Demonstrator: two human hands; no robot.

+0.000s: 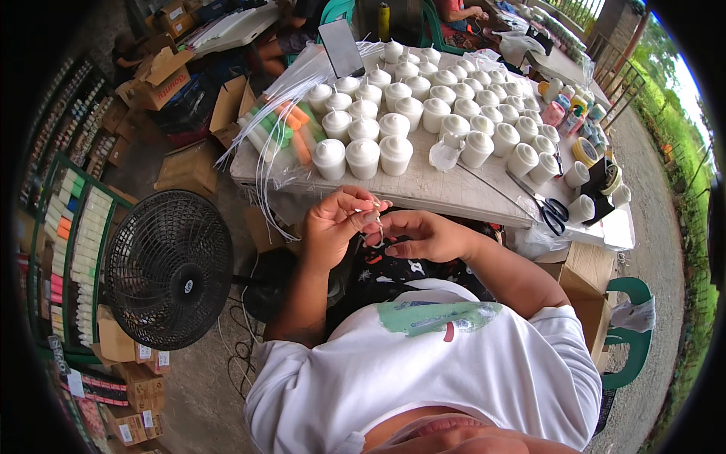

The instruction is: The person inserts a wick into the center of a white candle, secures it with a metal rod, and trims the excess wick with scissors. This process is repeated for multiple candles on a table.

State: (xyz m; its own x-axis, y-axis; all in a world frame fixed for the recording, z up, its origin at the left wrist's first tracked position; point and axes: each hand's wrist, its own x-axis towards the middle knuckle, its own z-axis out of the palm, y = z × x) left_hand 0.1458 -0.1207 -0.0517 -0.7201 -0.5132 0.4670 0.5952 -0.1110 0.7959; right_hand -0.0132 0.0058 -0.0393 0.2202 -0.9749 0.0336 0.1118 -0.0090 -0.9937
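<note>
In front of the table's near edge, my left hand pinches a small white strand between thumb and fingertips. My right hand meets it from the other side, fingers curled about the strand's lower part; the fingers partly hide it. Just beyond my hands, many white pillar candles with domed tops stand upright in rows on the white table. Long white cords hang over the table's left end, beside orange candles and green candles in clear plastic.
Black-handled scissors lie near the table's right end, close to tape rolls and small bottles. A black fan stands at my left, cardboard boxes behind it. A green chair is at my right. Other people sit beyond the table.
</note>
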